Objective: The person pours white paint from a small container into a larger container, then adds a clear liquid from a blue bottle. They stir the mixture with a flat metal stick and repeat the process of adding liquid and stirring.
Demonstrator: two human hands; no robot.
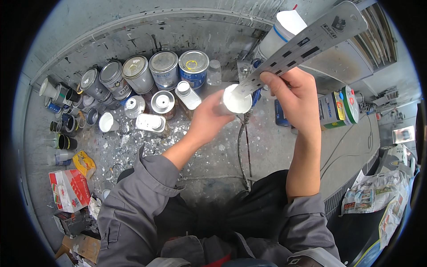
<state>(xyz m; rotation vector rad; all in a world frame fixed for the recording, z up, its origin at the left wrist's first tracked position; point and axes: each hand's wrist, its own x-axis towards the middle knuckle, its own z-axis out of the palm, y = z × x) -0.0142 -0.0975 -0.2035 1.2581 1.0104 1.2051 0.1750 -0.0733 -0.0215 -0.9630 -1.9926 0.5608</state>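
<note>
My left hand (207, 116) is wrapped round a small white cup (227, 92) in front of me. White liquid, which looks like paint, shows inside it. Between the thumb and fingers of my right hand (297, 100) is a long, flat grey mixing ruler (307, 48) with dark marks along it. The ruler slants down to the left, its lower end inside the cup. Its wide upper end points to the far right. How deep the tip sits in the liquid I cannot tell.
Large paint cans (163, 66) line the back wall, with metal bottles (188, 95) before them. A hose (240, 147) runs along the paint-spattered floor. Cups and a red-and-white box (70, 189) lie left. A large container (340, 109) and newspaper (373, 191) are right.
</note>
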